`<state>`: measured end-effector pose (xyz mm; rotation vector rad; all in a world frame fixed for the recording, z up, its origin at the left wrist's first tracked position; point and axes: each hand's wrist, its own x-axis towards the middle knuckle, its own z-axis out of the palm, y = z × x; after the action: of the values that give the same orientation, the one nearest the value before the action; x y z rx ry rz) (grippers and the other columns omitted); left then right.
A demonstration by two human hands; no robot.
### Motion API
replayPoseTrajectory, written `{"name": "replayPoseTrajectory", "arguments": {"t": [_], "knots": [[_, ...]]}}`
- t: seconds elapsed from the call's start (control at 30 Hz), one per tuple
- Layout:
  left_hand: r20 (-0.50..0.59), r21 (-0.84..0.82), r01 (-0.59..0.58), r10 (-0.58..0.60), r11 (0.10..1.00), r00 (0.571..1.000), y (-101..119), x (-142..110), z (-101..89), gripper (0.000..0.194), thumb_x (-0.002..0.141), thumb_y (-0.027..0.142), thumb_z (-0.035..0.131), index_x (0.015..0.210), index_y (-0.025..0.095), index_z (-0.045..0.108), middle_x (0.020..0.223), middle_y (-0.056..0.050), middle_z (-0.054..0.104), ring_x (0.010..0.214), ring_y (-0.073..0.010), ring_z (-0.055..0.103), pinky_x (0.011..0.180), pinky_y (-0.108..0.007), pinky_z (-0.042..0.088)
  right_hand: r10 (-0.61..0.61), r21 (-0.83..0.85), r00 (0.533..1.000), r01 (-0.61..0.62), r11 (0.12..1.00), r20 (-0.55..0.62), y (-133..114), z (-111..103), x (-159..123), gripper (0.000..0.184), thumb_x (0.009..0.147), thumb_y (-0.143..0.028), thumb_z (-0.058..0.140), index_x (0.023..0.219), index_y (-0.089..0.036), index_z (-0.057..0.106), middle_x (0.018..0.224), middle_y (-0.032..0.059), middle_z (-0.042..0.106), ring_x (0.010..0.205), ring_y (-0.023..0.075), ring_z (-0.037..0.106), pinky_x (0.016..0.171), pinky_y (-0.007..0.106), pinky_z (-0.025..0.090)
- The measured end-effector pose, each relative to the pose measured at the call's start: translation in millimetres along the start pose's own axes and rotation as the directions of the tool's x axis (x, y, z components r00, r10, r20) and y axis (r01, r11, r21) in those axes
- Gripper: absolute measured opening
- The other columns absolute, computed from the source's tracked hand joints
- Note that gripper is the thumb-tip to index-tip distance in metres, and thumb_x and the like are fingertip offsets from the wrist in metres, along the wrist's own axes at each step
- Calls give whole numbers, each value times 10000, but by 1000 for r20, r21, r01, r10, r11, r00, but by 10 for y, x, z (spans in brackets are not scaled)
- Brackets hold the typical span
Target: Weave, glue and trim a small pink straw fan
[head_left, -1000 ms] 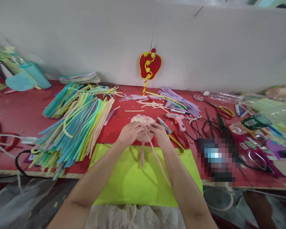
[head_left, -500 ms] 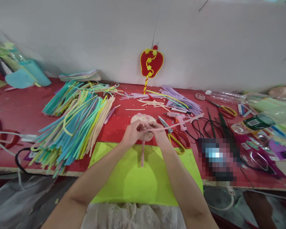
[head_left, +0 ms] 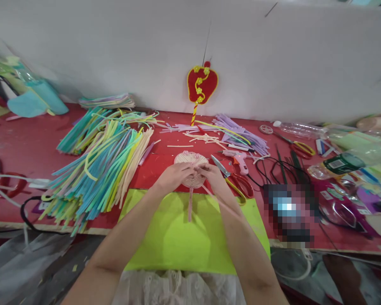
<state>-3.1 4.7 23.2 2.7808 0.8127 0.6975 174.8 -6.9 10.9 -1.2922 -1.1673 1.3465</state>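
Observation:
A round fan of pale pink pipe cleaners lies flat, with small pink flowers along its top edge. Its pink handle points toward me over a lime-green mat. Above the disc, the fingertips of my left hand and my right hand meet in a pinch. Between them they hold one end of a pink pipe cleaner. Its loose length runs down under my right palm and along my right forearm. My fingers hide the exact place where it is gripped.
Bundles of coloured pipe cleaners lie left, purple ones at the back. A red fan stands against the wall. Scissors, a pink glue gun with its cable, and plastic bottles are to the right.
The pipe cleaner's free end has swung from pointing right to trailing down along my right forearm. My hands have turned flatter over the disc, the left shifting slightly left.

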Motion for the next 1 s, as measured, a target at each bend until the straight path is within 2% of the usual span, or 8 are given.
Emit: {"name": "replayPoseTrajectory", "arguments": {"t": [0.13, 0.27, 0.4, 0.57, 0.7, 0.8, 0.9, 1.0], "knots": [[-18, 87, -40, 42, 995, 999, -18, -4, -12, 117, 839, 182, 487, 902, 160, 584, 937, -35, 620, 890, -140, 567, 791, -261, 456, 68, 70, 996, -72, 995, 52, 14, 23, -7, 295, 557, -414, 727, 683, -166, 632, 656, 6, 610, 610, 126, 529, 635, 277, 398], [-62, 76, -55, 60, 996, 996, -13, -3, -2, 113, 845, 194, 485, 889, 154, 581, 922, -35, 623, 890, -133, 571, 791, -252, 452, 97, 131, 993, -106, 986, 73, 0, 43, -17, 304, 501, -379, 762, 655, -152, 632, 636, 2, 604, 609, 119, 528, 658, 278, 403], [-107, 68, 61, -53, 996, 993, 20, 7, 28, 122, 847, 216, 485, 829, 153, 588, 850, -38, 625, 828, -142, 578, 744, -263, 457, 119, 182, 991, -127, 975, 54, 9, 61, -9, 252, 469, -313, 766, 621, -158, 639, 602, -10, 600, 589, 112, 520, 641, 271, 402], [-170, -22, 195, -196, 981, 966, 76, 20, 88, 191, 853, 311, 473, 832, 165, 593, 840, -47, 619, 828, -153, 572, 763, -275, 449, 35, 285, 999, -31, 958, -10, 4, 117, -6, 189, 461, -272, 758, 570, -189, 628, 621, -14, 615, 650, 138, 557, 681, 282, 429], [-180, -104, 234, -249, 967, 951, 111, 22, 81, 191, 852, 320, 473, 902, 180, 593, 889, -49, 607, 881, -157, 552, 783, -272, 433, -24, 179, 998, 35, 983, -58, -24, 147, -14, 178, 538, -332, 725, 599, -196, 629, 620, -1, 619, 608, 144, 551, 646, 301, 439], [-127, -172, 302, -325, 938, 937, 134, 27, 52, 165, 830, 298, 511, 935, 191, 581, 910, -38, 597, 862, -152, 549, 728, -251, 430, -80, 77, 992, 88, 993, -102, 6, 132, 1, 161, 562, -325, 704, 614, -194, 627, 634, 8, 626, 620, 154, 559, 641, 306, 442], [-64, -294, 375, -410, 879, 910, 146, 37, 50, 143, 802, 272, 545, 917, 194, 577, 885, -19, 589, 777, -132, 551, 666, -227, 426, -132, 6, 989, 133, 991, -63, 57, 103, 22, 106, 572, -269, 681, 635, -193, 643, 655, 12, 640, 659, 164, 573, 671, 306, 443], [-70, -420, 381, -448, 824, 891, 139, 52, 73, 176, 768, 256, 579, 932, 191, 581, 865, -11, 581, 738, -122, 541, 661, -223, 428, -147, -6, 988, 146, 989, -43, 72, 87, 24, 90, 569, -235, 668, 646, -190, 657, 659, 8, 645, 668, 161, 576, 691, 298, 442]]}}
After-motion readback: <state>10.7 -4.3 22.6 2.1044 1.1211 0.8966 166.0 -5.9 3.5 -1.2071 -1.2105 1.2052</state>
